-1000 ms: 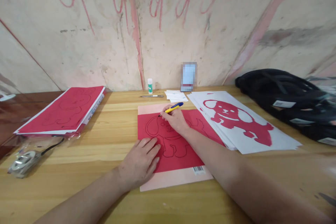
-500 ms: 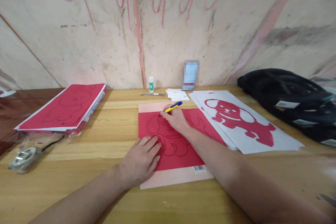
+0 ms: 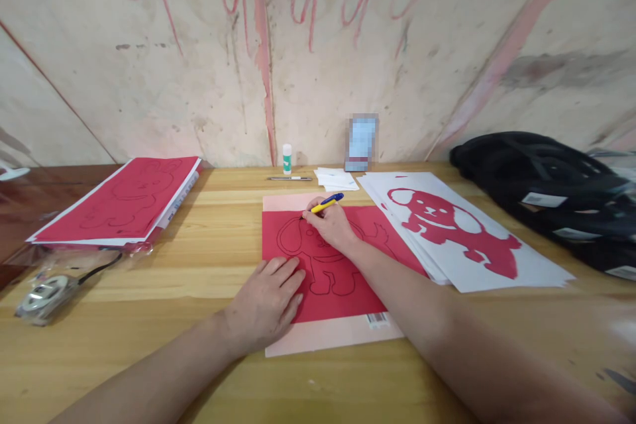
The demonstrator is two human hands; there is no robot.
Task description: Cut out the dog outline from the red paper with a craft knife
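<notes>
A yellow pen with a blue end [image 3: 325, 203] is pinched in my right hand [image 3: 334, 225], its tip on the upper part of a red paper sheet [image 3: 342, 301]. That sheet carries a dark line drawing of a dog, and my right hand and forearm hide part of it. My left hand [image 3: 271, 298] lies flat with fingers stretched out on the sheet's lower left edge. Beneath the red sheet lies a pale pink sheet or pad [image 3: 328, 338] with a barcode near its lower edge.
Right of the red sheet, a red paper-cut dog [image 3: 440, 215] lies on white sheets [image 3: 541, 271], near a black bag [image 3: 541, 192]. At the back are a glue stick [image 3: 287, 160], a thin pen [image 3: 289, 179], folded white paper [image 3: 336, 179] and a phone [image 3: 361, 142]. Left: a paper stack [image 3: 119, 199] and wrapped tape measure [image 3: 47, 298].
The pen and my right hand have shifted very slightly to the left along the drawing. My left hand stays where it was.
</notes>
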